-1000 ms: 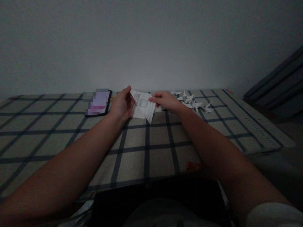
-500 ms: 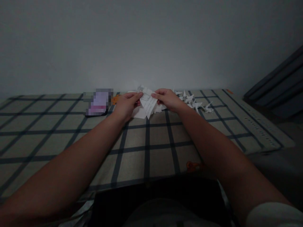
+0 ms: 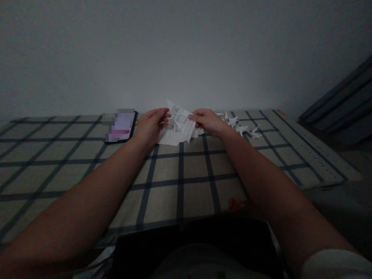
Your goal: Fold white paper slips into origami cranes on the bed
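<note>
My right hand [image 3: 208,122] pinches the right side of a folded piece of printed white paper [image 3: 180,117] between thumb and fingers. The paper is tilted, with one pointed corner up to the left. My left hand [image 3: 150,124] is just left of that paper, fingers loosely curled and apart, and appears to hold nothing. Below both hands lie several white paper sheets [image 3: 171,136], some with print, partly covered by the folded piece. Right beside my right hand is a cluster of small folded paper cranes [image 3: 240,128], partly hidden behind it.
A phone [image 3: 123,126] with a lit, blurred screen lies left of my left hand. The checked tablecloth [image 3: 177,186] covers the table, which meets a plain wall [image 3: 186,58]. An orange object [image 3: 236,203] sits at the near edge by my right forearm. Dark fabric [image 3: 345,104] hangs at right.
My left hand has let go of the folded paper and moved slightly left. The paper has turned in my right hand, its top corner now pointing up to the left.
</note>
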Tool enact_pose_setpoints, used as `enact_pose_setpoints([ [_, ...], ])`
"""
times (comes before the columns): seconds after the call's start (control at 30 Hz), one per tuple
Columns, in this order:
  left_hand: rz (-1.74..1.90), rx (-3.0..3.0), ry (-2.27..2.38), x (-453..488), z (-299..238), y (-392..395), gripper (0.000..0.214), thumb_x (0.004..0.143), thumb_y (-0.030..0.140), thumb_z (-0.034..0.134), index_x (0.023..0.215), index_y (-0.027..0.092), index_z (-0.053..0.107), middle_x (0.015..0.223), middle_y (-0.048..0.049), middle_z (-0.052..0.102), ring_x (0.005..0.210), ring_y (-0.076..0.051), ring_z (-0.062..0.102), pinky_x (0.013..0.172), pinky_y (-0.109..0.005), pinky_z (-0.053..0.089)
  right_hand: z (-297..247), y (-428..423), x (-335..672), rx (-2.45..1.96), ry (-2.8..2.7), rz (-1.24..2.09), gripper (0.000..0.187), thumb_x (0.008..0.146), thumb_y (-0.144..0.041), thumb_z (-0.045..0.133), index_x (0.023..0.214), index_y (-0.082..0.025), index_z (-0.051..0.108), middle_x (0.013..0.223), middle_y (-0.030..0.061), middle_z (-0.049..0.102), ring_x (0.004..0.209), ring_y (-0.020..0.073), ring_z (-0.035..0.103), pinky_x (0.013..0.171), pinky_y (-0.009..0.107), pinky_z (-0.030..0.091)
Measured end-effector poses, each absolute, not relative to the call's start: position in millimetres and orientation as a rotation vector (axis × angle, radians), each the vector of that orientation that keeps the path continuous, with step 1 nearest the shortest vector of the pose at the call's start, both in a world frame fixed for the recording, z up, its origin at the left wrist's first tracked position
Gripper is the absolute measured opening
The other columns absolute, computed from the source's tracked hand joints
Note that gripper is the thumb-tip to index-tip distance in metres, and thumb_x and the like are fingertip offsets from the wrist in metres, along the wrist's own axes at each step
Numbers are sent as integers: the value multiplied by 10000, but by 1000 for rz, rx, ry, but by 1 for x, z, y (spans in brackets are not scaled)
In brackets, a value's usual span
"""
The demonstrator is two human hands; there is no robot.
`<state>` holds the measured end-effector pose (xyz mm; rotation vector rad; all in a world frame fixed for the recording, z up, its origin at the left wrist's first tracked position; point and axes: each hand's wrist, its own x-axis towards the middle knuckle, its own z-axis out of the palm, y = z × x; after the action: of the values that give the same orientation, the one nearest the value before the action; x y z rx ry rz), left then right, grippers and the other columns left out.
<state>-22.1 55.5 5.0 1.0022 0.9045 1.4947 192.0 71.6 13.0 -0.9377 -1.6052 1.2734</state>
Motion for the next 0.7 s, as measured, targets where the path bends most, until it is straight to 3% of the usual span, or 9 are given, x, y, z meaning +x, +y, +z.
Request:
enact_pose_setpoints([
  [0.23, 1170, 1112, 895, -12, 0, 49, 249, 850, 381, 758, 786, 152, 682, 726, -41, 686, 589, -107, 608, 574, -215, 518, 8, 75, 190, -930, -1586, 1167, 168, 875, -268, 704, 776, -152, 633, 641, -43, 560, 548, 63, 442, 547, 204, 366],
  [0.37, 1148, 1285, 958, -13, -5, 48, 368, 830, 357, 778, 582, 153, 598, 517, 1, 568, 449, -63, 471, 455, -175, 372, 5, 77, 188, -937, -1608, 1096, 206, 857, -333, 728, 792, -156, 646, 649, -43, 562, 563, 68, 460, 556, 208, 380],
  [0.47, 1186, 1387, 1001, -16, -6, 49, 389, 808, 384, 798, 564, 147, 609, 494, 8, 551, 425, -49, 433, 408, -164, 301, 3, 78, 187, -945, -1591, 1096, 223, 849, -356, 734, 806, -150, 659, 646, -42, 563, 554, 67, 462, 545, 211, 377],
  [0.7, 1061, 1223, 836, -13, -5, 46, 213, 712, 285, 864, 693, 133, 716, 668, -39, 677, 582, -100, 621, 558, -184, 525, 2, 79, 188, -971, -1542, 1059, 212, 864, -347, 724, 794, -164, 643, 638, -41, 565, 562, 71, 475, 556, 207, 388],
])
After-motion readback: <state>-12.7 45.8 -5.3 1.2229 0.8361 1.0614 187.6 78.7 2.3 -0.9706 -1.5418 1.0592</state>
